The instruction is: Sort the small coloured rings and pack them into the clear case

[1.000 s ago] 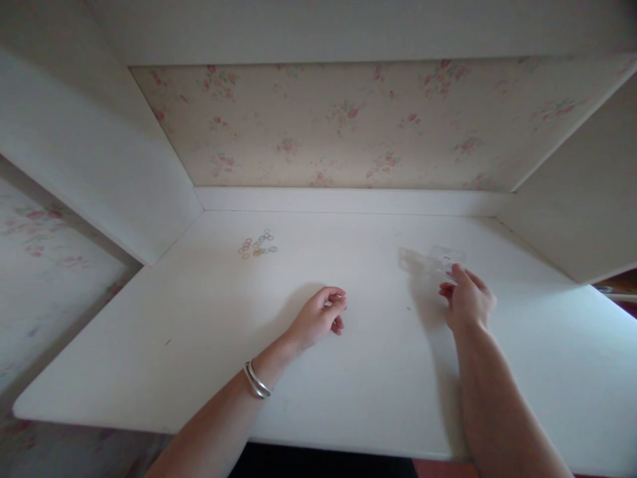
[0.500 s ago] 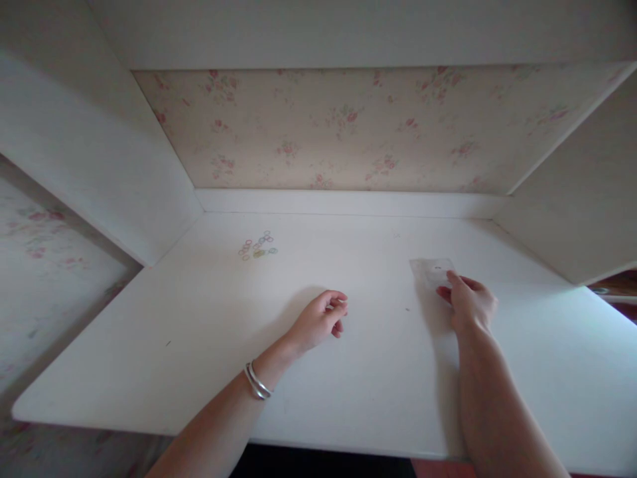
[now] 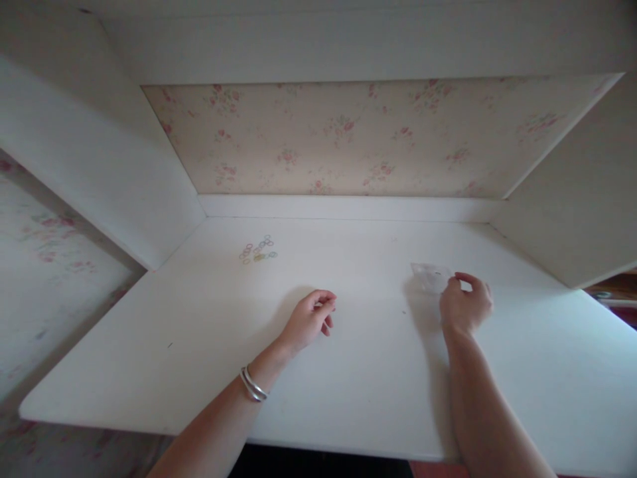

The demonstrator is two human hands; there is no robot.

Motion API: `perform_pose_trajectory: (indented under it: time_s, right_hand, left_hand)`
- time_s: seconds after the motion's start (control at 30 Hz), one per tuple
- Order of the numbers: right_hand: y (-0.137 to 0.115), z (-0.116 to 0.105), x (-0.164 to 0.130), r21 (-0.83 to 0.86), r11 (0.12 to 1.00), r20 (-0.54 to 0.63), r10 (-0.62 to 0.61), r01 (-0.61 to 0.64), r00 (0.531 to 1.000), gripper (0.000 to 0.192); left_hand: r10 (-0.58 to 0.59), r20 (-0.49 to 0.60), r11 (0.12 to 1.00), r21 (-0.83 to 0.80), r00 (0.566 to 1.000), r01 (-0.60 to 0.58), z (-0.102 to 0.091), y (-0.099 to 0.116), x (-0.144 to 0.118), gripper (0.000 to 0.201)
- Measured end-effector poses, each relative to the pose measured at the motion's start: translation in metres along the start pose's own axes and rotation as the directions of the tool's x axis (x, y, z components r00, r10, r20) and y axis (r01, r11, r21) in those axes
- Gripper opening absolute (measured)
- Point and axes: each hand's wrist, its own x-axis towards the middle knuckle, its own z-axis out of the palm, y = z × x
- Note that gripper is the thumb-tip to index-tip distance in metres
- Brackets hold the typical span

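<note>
Currently your right hand pinches the small clear plastic bag on the white desk; your left hand rests loosely curled, empty, near centre.

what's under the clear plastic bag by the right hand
The clear plastic bag lies on the bare white desk. Its near corner is covered by the right hand, so that part is hidden.

A white desk lies under my hands; small coloured rings sit beyond my left hand, a clear plastic packet at my right fingertips.
</note>
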Motion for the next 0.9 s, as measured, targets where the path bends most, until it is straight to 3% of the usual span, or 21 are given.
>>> perform_pose_trajectory:
  time_s: [0.03,0.07,0.13,0.17,0.2,0.27,0.37,0.4,0.43,0.53,0.67,0.8,0.9]
  right_hand:
    - [-0.007,0.001,-0.008,-0.018,0.995,-0.027,-0.101,0.101,0.995,0.019]
    - [-0.015,0.004,-0.019,0.004,0.985,0.022,-0.174,0.174,0.984,0.017]
    - [-0.030,0.011,-0.049,0.121,0.959,0.187,-0.276,0.257,0.943,0.014]
    - [-0.037,0.015,-0.066,0.189,0.938,0.282,-0.335,0.290,0.899,0.012]
    - [-0.043,0.020,-0.083,0.266,0.906,0.373,-0.412,0.329,0.831,0.011]
    - [-0.052,0.029,-0.113,0.400,0.834,0.534,-0.549,0.381,0.642,0.015]
    - [-0.059,0.040,-0.135,0.516,0.733,0.653,-0.672,0.444,0.350,0.022]
    - [-0.059,0.043,-0.136,0.516,0.727,0.671,-0.672,0.454,0.313,0.023]
    - [-0.058,0.046,-0.135,0.507,0.731,0.684,-0.664,0.457,0.303,0.024]
    - [-0.055,0.051,-0.127,0.477,0.765,0.693,-0.630,0.432,0.351,0.025]
    - [-0.053,0.052,-0.123,0.478,0.776,0.698,-0.620,0.413,0.358,0.026]
    - [-0.054,0.053,-0.123,0.469,0.792,0.709,-0.601,0.391,0.368,0.026]
    - [-0.054,0.053,-0.122,0.464,0.802,0.706,-0.591,0.377,0.390,0.025]
  left_hand:
    - [0.037,-0.061,0.997,0.071,0.997,-0.032,-0.007,-0.001,0.001,0.030]
    - [0.077,-0.126,0.983,0.173,0.989,-0.055,-0.016,-0.002,0.003,0.029]
    - [0.192,-0.250,0.909,0.411,0.949,-0.076,-0.042,-0.005,0.009,0.026]
    - [0.268,-0.291,0.843,0.532,0.918,-0.078,-0.058,-0.007,0.013,0.026]
    - [0.335,-0.327,0.770,0.635,0.884,-0.057,-0.074,-0.008,0.018,0.026]
    - [0.412,-0.361,0.613,0.789,0.836,0.039,-0.107,-0.011,0.028,0.030]
    - [0.431,-0.405,0.385,0.891,0.806,0.242,-0.144,-0.012,0.046,0.052]
    - [0.412,-0.445,0.345,0.884,0.795,0.316,-0.153,-0.012,0.053,0.059]
    - [0.384,-0.467,0.314,0.878,0.797,0.363,-0.160,-0.012,0.060,0.063]
    - [0.301,-0.414,0.241,0.905,0.859,0.351,-0.173,-0.013,0.089,0.073]
    - [0.180,-0.368,0.241,0.916,0.912,0.322,-0.183,-0.014,0.131,0.077]
    - [0.231,-0.226,0.191,0.964,0.946,0.184,-0.187,-0.013,0.158,0.057]
    - [0.305,-0.144,0.205,0.975,0.941,0.082,-0.188,-0.013,0.165,0.047]
